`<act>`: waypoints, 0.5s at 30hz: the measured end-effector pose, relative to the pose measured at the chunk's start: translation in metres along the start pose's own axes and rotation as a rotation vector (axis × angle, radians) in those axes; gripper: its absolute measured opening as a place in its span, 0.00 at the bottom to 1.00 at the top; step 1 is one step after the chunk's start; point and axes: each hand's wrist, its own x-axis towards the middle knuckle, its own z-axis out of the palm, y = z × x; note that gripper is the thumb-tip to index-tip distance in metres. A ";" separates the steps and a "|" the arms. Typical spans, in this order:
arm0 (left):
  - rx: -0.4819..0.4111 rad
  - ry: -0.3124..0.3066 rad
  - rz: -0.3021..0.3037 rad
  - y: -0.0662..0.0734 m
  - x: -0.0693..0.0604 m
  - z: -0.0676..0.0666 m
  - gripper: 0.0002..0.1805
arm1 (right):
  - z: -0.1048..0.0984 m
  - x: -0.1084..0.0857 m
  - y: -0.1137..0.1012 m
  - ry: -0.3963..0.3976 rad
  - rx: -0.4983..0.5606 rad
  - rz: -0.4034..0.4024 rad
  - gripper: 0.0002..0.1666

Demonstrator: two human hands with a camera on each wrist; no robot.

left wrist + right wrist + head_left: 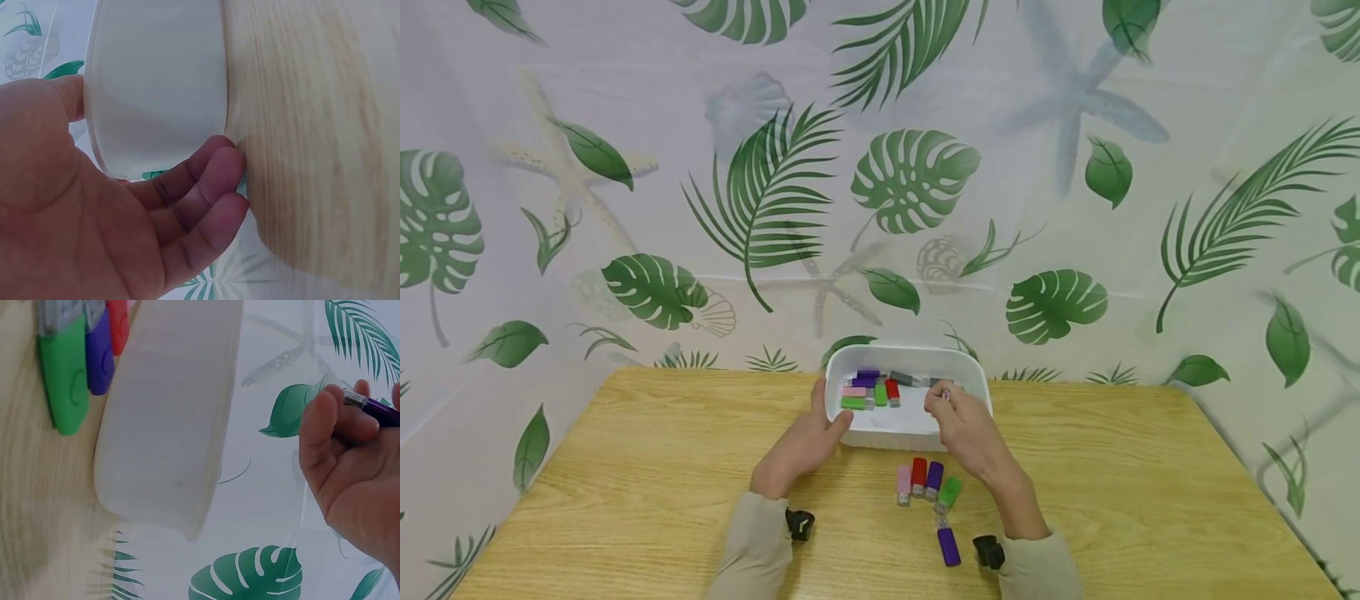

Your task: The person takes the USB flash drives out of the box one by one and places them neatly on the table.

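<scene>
A white plastic bin stands at the back of the table. My left hand grips its left front corner, thumb at the front rim and index finger along the left side; the other fingers curl loosely beside it in the left wrist view. Over the bin's right part, my right hand pinches a purple USB stick with a metal plug. Inside the bin, toward the left, lie several USB sticks, among them a red one, a pink one and a grey one.
In front of the bin, several more USB sticks lie on the wooden table: pink, red, purple and green, with another purple stick nearer me. A leaf-patterned cloth hangs behind the table.
</scene>
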 end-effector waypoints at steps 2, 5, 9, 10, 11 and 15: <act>0.000 0.000 -0.001 0.000 0.000 0.000 0.44 | 0.000 0.000 0.000 0.007 -0.017 -0.004 0.15; -0.007 0.000 -0.001 0.000 0.000 -0.001 0.44 | -0.001 0.000 -0.001 0.008 -0.047 -0.014 0.14; -0.016 -0.001 0.003 -0.001 0.000 0.000 0.44 | -0.001 0.000 -0.003 0.007 -0.094 -0.029 0.17; -0.016 -0.001 0.006 -0.001 0.000 0.000 0.44 | -0.001 -0.001 -0.004 0.009 -0.107 -0.036 0.18; -0.018 -0.001 0.003 -0.001 0.000 0.000 0.44 | -0.001 -0.001 -0.004 0.011 -0.121 -0.049 0.19; -0.018 -0.003 0.000 0.000 -0.001 0.000 0.44 | -0.001 -0.003 -0.008 0.025 -0.167 -0.107 0.21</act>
